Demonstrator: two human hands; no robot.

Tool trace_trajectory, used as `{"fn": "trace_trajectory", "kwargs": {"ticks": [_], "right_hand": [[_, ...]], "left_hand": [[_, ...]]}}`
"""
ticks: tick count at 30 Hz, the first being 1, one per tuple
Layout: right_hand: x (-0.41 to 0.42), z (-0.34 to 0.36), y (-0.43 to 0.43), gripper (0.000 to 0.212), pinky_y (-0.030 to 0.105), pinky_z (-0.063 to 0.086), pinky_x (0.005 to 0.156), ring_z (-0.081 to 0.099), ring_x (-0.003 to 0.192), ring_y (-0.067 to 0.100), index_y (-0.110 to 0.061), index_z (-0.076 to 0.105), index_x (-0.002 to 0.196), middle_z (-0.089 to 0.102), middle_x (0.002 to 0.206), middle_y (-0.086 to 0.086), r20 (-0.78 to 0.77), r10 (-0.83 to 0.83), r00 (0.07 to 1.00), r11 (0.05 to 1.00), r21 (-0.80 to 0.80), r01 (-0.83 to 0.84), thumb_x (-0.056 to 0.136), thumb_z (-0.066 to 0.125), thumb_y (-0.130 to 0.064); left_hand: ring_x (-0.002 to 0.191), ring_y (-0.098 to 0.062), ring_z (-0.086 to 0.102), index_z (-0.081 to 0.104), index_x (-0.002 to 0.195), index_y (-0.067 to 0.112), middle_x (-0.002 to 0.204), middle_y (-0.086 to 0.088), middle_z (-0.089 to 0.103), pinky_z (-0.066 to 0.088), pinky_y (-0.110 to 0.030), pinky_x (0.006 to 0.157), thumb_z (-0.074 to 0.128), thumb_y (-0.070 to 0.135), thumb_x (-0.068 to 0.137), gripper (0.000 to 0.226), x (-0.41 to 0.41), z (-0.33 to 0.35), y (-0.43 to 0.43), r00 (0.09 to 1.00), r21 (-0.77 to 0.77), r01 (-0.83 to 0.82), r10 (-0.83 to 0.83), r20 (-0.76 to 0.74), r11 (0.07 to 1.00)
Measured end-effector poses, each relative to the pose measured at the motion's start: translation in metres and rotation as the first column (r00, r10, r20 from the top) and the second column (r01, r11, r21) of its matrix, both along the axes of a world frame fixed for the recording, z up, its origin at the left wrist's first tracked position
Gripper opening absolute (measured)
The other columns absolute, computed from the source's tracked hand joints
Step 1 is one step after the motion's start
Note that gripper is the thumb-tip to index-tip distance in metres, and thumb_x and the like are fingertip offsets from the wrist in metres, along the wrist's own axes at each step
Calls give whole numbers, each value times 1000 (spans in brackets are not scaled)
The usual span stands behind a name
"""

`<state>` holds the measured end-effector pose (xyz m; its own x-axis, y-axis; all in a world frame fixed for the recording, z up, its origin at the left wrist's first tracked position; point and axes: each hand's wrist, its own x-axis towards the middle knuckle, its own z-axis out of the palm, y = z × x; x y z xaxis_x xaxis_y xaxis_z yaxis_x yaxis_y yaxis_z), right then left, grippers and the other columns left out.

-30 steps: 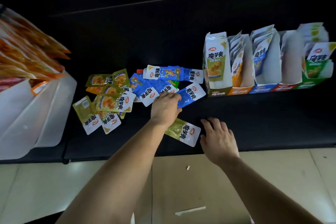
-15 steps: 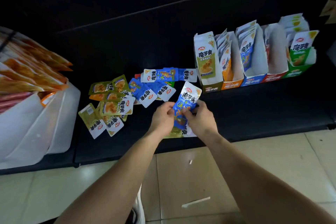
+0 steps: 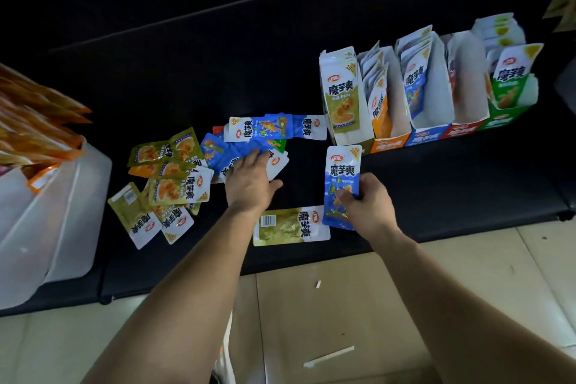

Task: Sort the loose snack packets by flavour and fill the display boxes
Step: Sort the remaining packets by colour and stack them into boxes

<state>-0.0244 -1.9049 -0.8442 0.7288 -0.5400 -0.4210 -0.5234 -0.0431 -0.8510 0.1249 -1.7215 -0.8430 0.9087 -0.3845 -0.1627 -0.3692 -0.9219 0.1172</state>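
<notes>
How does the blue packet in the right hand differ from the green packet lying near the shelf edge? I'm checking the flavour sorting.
The blue packet is held upright in the right hand; the green packet lies flat on the shelf, untouched. The blue packet shows its front; the green packet shows a barcode at its left end. The blue packet's lower edge overlaps the green packet's right end. Both carry the same white label and lettering.

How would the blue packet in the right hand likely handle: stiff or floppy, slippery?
The blue packet stands upright above the right hand, pinched only at its lower end, so probably fairly stiff and light. Its glossy film suggests it may slide between the fingers. Flat, so unlikely to roll.
</notes>
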Motion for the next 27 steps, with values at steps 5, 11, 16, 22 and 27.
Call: {"fn": "trace_trajectory", "kwargs": {"ticks": [5, 11, 16, 22, 27], "right_hand": [[1, 1, 0, 15, 11, 45, 48, 65, 81, 0, -32, 54, 98, 66, 96, -15, 0, 34, 999, 998, 43, -34, 96, 68, -28], [10, 22, 14, 11, 25, 55, 61, 71, 83, 8, -26, 59, 102, 72, 94, -7, 63, 95, 994, 992, 74, -99, 95, 67, -22], [1, 29, 25, 11, 47, 63, 76, 74, 86, 15, -21, 59, 103, 73, 94, -2, 65, 62, 996, 987, 146, -71, 95, 67, -19], [-9, 14, 20, 13, 46, 63, 74, 73, 89, 17, -24, 58, 102, 72, 100, -2, 18, 71, 997, 991, 115, -72, 95, 69, -23], [-5, 8, 12, 13, 43, 64, 73, 73, 84, 12, -29, 58, 96, 72, 94, -7, 0, 45, 999, 996, 82, -45, 94, 69, -22]], "left_hand": [[100, -28, 67, 72, 113, 17, 108, -4, 74, 50, -34, 77, 55, 24, 100, 23, -12, 9, 1, 983, -129, 99, -77, 166, 987], [97, -21, 68, 66, 118, 27, 106, 3, 75, 42, -28, 65, 57, 31, 99, 21, -25, 35, 9, 988, -161, 93, -72, 135, 983], [146, -25, 35, 30, 154, 25, 159, -1, 37, 37, -42, 112, 66, 45, 92, 74, -24, 30, 18, 989, 44, 102, -97, -111, 994], [155, -25, 10, 12, 160, 25, 169, -1, 5, 23, -48, 123, 63, 51, 93, 88, -7, 9, 6, 992, 86, 53, -42, -120, 995], [113, -28, 65, 62, 124, 13, 135, -8, 62, 54, -39, 82, 50, 22, 101, 27, -14, 8, 5, 977, 74, 149, -158, 143, 986]]}}
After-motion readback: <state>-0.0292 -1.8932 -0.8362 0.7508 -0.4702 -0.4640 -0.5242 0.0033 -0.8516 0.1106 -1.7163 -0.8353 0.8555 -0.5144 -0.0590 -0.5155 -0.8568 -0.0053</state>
